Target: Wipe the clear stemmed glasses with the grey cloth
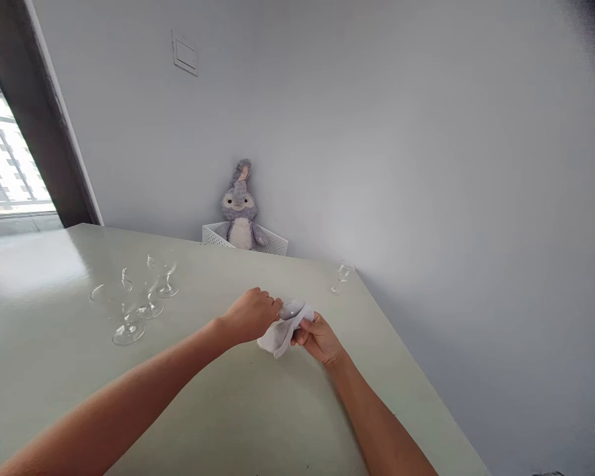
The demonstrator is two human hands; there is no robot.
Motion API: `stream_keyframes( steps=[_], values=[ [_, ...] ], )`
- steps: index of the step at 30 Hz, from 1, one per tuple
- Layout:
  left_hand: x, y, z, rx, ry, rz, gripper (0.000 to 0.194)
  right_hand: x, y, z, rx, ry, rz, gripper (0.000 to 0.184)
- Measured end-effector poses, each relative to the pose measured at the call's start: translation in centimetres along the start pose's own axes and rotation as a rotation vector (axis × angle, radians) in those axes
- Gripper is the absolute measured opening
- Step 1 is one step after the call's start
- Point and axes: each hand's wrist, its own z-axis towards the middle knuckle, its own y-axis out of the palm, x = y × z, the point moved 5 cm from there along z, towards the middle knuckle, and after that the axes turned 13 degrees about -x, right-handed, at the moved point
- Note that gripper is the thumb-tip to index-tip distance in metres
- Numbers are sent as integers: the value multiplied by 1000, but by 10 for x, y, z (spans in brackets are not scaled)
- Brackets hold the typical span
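Note:
Over the middle of the table, a white cloth (280, 338) is wrapped round part of a clear glass (292, 308). My right hand (320, 337) grips the cloth from the right, with the thumb pressed on its fold. From the left, my left hand (254, 313) is closed at the end of the glass, its fingers bent. The cloth and my left fingers hide much of the glass, so its full shape cannot be made out.
Several clear stemmed glasses stand upright at left, the nearest one (128, 330) closest to my left forearm. Another clear glass (342, 276) lies tilted near the table's (218, 423) right back edge. Behind the table, a plush rabbit (240, 211) sits in a white perforated basket (277, 244) by the wall.

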Motion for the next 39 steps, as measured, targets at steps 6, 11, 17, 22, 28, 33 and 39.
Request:
stream_keyframes(
  steps=[6,11,17,22,28,33,39],
  values=[
    [1,-1,-8,-98,-70,-67,18,12,11,1,-2,101,-22,53],
    [-7,-5,-15,-398,-95,-389,30,-1,31,-3,-149,131,-212,25],
    [-20,14,-23,-669,-105,-846,37,-7,34,-5,-223,134,-303,18],
    [-12,9,-13,-69,-84,-58,13,12,6,6,17,57,-26,28],
    [-2,-3,-13,-139,-65,130,20,11,24,5,-97,51,-45,26],
    [-9,-15,-27,-439,-76,-282,35,-7,43,-3,-212,56,-439,19],
    [-27,20,-38,-741,-20,-924,32,-17,49,-4,-275,-94,-1048,22]
  ],
)
